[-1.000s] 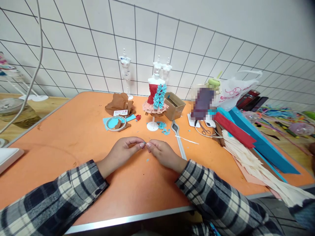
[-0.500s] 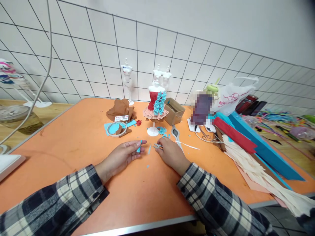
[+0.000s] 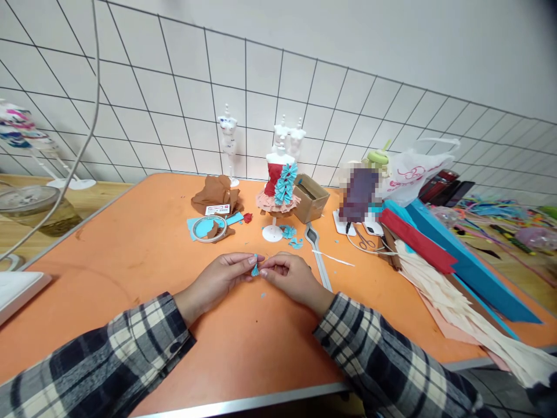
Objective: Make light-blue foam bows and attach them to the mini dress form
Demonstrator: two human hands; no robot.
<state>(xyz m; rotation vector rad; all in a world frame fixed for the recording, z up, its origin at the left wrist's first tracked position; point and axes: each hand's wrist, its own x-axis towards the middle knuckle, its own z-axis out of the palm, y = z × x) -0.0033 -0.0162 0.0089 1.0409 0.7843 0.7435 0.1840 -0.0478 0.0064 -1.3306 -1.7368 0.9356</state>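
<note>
Between the thumb and fingers of my left hand [image 3: 220, 278] is a small gathered piece of blue crepe paper [image 3: 255, 270], fanned out at its lower end. My right hand [image 3: 293, 278] is closed, with thumb and forefinger pinched at the right edge of that piece. Its other fingers curl in, so the palm is hidden. Just beyond both hands stands a small white dress form [image 3: 278, 158] with a red bodice [image 3: 273, 180], blue ruffles [image 3: 286, 183] and a pink frilled skirt [image 3: 272, 202]. Blue crepe-paper bits [image 3: 296, 242] lie by its base.
Brown crepe paper [image 3: 213, 194] and a roll of tape [image 3: 194, 231] lie back left. A cardboard box [image 3: 314, 203] stands behind the form, grey tweezers [image 3: 319, 261] right of my hands. Further right are scissors [image 3: 368, 239], red paper [image 3: 418, 241] and cream strips [image 3: 439, 290].
The small snips that my right hand held no longer show. That hand has moved left to the blue piece in my left hand. The view has shifted slightly.
</note>
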